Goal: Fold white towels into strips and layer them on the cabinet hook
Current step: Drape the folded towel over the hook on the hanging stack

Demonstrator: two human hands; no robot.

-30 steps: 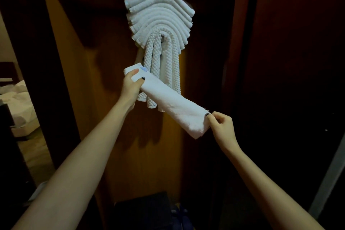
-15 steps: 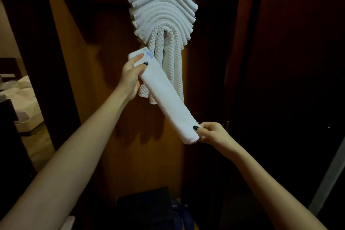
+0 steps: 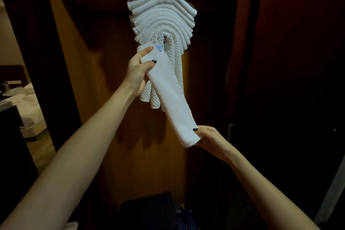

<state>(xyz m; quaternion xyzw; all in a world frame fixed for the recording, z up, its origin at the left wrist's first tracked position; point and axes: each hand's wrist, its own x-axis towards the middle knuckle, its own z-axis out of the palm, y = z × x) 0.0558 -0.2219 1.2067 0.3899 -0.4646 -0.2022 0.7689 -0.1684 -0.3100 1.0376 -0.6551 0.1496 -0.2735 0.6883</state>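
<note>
Head view: folded white towel strip [image 3: 169, 95], held taut on a slant from upper left to lower right, in front of the hanging pile. Left hand [image 3: 137, 73] grips its upper end, thumb across the front, fingers behind. Right hand [image 3: 208, 139] pinches its lower end, thumb on top. Stack of white towel strips [image 3: 162, 15] arched in layers on the wooden cabinet panel [image 3: 104, 136]; hook itself hidden. Waffle-textured towel [image 3: 175, 61] hangs innermost, beneath the arches. Small blue label [image 3: 158, 47] at the strip's upper end. Bed [image 3: 28, 102] visible at far left.

Arms outstretched, left hand [image 3: 136, 73] raised pinching folded towel [image 3: 169, 91], right hand [image 3: 209, 138] lower gripping it
</note>
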